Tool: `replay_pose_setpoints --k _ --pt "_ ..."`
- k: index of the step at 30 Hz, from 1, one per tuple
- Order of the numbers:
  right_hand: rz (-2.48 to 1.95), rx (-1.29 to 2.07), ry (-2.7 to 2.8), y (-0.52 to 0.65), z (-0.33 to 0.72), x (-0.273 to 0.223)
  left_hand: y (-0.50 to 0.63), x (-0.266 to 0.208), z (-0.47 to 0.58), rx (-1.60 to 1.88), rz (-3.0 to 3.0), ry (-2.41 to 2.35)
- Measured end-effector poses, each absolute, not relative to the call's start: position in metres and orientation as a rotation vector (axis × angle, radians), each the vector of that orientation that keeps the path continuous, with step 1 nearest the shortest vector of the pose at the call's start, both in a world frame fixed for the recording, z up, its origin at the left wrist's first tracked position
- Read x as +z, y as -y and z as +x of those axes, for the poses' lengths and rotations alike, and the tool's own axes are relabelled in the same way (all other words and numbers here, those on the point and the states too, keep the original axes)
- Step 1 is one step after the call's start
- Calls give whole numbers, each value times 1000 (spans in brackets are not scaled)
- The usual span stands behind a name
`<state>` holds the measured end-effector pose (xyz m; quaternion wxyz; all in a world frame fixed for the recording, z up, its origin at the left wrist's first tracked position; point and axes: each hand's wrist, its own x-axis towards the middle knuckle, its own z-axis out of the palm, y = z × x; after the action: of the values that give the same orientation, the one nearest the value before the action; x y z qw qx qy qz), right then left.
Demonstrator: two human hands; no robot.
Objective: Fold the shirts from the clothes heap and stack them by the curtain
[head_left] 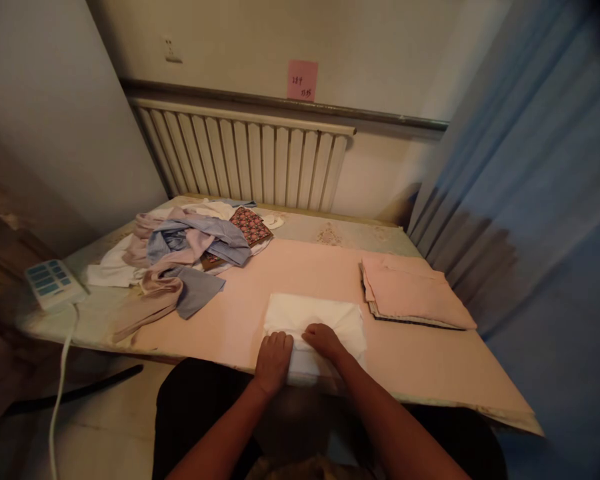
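Observation:
A folded white cloth (320,308) lies on the pink-covered table (300,263) near its front edge, with part of it hanging toward my lap. At the cloth's left side, my left hand (274,363) is closed on its near part, fingers curled over. My right hand (325,340) is closed too, its fingers bunched on the middle of the cloth. The fingertips of both hands are partly hidden.
To the left is a loose heap of crumpled fabric (180,240) with a red-patterned piece (251,227). A folded pink stack (415,290) lies on the right. A white power strip (55,283) sits at the left edge; a blue curtain (520,267) hangs on the right.

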<state>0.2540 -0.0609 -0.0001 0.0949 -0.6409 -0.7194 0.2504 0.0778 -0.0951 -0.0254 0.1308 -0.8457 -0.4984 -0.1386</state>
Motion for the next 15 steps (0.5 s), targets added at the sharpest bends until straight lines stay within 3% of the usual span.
replay_pose_setpoints --k 15 --pt "-1931 748 2130 60 253 0 84 -22 87 -345 -2443 1500"
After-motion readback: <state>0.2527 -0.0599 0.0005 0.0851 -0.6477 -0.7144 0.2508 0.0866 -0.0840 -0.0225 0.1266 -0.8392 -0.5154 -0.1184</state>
